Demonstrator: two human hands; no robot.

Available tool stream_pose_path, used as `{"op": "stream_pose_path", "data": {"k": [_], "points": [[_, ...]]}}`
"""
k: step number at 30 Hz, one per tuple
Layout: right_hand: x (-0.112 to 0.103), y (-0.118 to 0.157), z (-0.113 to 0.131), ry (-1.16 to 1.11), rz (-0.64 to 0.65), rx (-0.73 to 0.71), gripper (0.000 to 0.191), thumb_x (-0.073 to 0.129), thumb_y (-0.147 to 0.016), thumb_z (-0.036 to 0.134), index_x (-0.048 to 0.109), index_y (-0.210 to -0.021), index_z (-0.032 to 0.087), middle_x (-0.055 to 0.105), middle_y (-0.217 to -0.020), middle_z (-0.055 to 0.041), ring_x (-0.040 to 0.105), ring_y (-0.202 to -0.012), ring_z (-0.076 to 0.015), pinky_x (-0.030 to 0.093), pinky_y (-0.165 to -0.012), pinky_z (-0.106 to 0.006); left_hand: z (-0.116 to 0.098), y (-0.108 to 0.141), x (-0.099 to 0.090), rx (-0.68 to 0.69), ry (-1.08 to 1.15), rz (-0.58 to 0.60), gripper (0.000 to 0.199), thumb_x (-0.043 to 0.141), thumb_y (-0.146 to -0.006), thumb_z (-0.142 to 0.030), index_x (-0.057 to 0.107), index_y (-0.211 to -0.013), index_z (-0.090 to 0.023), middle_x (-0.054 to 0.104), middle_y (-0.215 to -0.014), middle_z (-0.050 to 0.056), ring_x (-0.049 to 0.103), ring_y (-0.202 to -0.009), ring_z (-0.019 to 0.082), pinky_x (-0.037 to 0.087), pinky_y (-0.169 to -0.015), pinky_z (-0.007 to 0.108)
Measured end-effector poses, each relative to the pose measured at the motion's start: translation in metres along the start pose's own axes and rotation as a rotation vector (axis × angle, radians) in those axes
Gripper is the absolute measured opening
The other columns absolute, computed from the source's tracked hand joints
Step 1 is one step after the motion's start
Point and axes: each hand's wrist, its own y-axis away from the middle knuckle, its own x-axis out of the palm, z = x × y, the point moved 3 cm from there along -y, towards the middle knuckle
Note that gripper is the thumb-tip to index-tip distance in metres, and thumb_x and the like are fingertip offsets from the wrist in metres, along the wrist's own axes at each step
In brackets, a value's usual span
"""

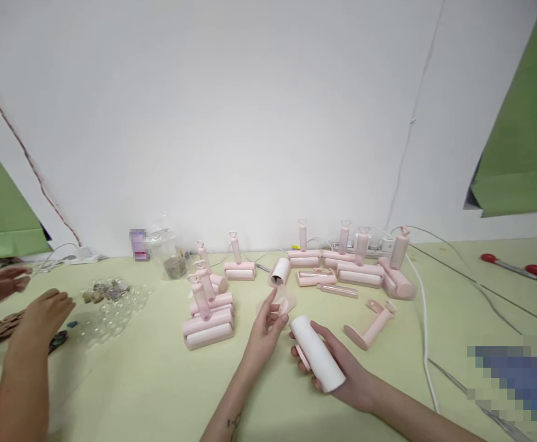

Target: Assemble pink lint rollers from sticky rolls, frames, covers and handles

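Note:
My right hand (348,374) is wrapped round a white lint roller roll (318,355), tilted, with a pink plastic part (302,355) showing beneath it. To its left, my left hand (267,325) pinches a thin, translucent pinkish piece (285,306); its exact kind is unclear. Just beyond my fingers lies another white roll (280,271), its hollow end towards me. A pink lint roller frame (373,328) rests on the table to the right of my hands, and a loose pink handle tube (337,290) lies farther back.
Assembled pink lint rollers (208,328) stand at left, and several more (360,270) along the back right. A white cable (424,331) crosses the right side. At far left, a co-worker's hands (50,310) are near clear beads (112,316) and brown pieces. A plastic tub (164,255) stands by the wall.

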Motion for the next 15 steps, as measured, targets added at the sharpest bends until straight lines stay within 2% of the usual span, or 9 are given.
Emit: {"op": "stream_pose_path", "data": {"k": [3,5,10,15], "points": [[0.001,0.002,-0.001,0.077,0.009,-0.014,0.037,0.047,-0.08,0.05,0.057,-0.095,0.017,0.06,-0.072,-0.0026,0.055,-0.056,-0.0121,0.042,-0.036,-0.018,-0.008,0.006,0.004,-0.021,0.016,0.152,0.046,0.044,-0.082,-0.044,0.049,-0.121,-0.021,0.059,-0.109,0.008,0.056,-0.092,0.02,0.042,-0.088,0.034],[0.002,0.002,-0.002,0.097,0.006,-0.025,0.037,0.046,-0.081,0.051,0.057,-0.092,0.017,0.06,-0.073,-0.0027,0.055,-0.056,-0.0123,0.043,-0.036,-0.019,-0.011,0.011,0.009,-0.045,0.013,0.201,0.045,0.04,-0.083,-0.046,0.051,-0.119,-0.021,0.059,-0.109,0.007,0.056,-0.091,0.02,0.043,-0.086,0.034],[0.003,0.001,-0.002,0.132,-0.015,-0.062,0.036,0.045,-0.082,0.049,0.058,-0.09,0.016,0.059,-0.065,-0.0012,0.054,-0.054,-0.0122,0.042,-0.035,-0.018,-0.01,0.016,0.015,-0.062,-0.026,0.228,0.048,0.049,-0.079,-0.043,0.047,-0.123,-0.023,0.059,-0.108,0.006,0.054,-0.093,0.021,0.043,-0.085,0.034],[0.003,0.002,-0.002,0.18,-0.03,-0.098,0.037,0.044,-0.083,0.049,0.058,-0.087,0.016,0.058,-0.061,-0.001,0.054,-0.051,-0.0118,0.042,-0.033,-0.018,-0.015,0.014,0.013,0.008,-0.101,0.229,0.04,0.053,-0.077,-0.036,0.056,-0.114,-0.021,0.058,-0.103,0.006,0.053,-0.095,0.021,0.04,-0.088,0.032]]}}
